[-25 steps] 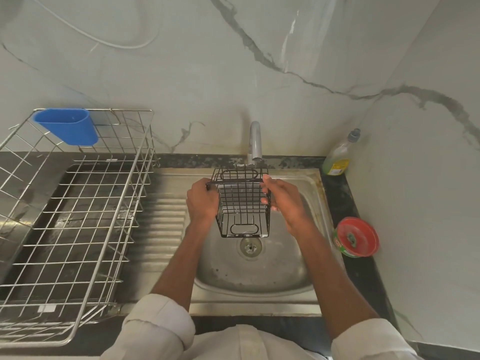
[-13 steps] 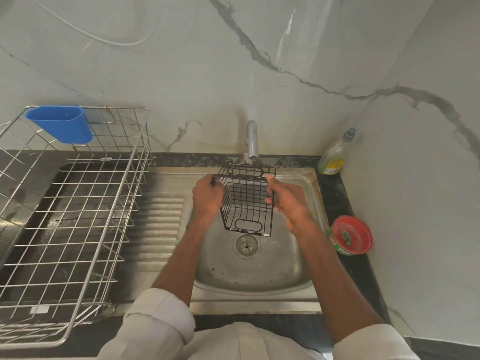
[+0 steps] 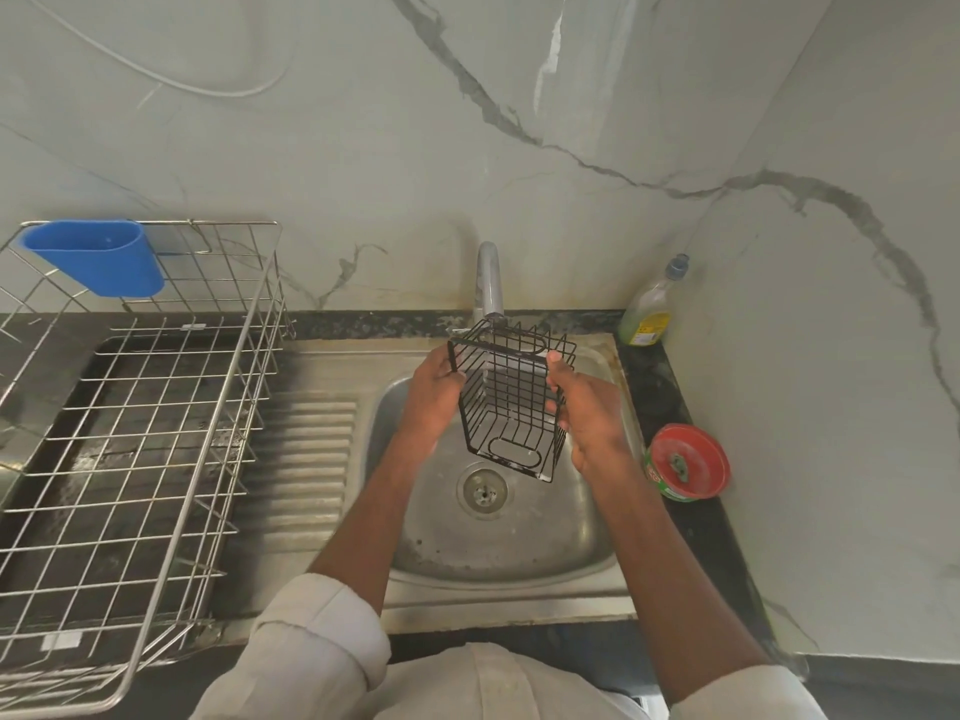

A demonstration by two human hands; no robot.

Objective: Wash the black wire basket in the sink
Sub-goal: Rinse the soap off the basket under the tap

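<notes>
black wire basket (image 3: 511, 402) held over the sink (image 3: 498, 553) bowl right under the tap (image 3: 489, 280), long axis tilted, open mouth up toward the spout. left hand (image 3: 434, 402) and right hand (image 3: 584, 413) each clasp a side, about equally near. drain (image 3: 483, 492) below; soap bottle (image 3: 649, 309), red lid (image 3: 688, 462) and dish rack (image 3: 140, 423) well apart.

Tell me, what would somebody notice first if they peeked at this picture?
Probably the black wire basket, held tilted over the sink under the tap by the left hand and right hand. Next, the blue cup hooked on the big metal rack at left.
</notes>
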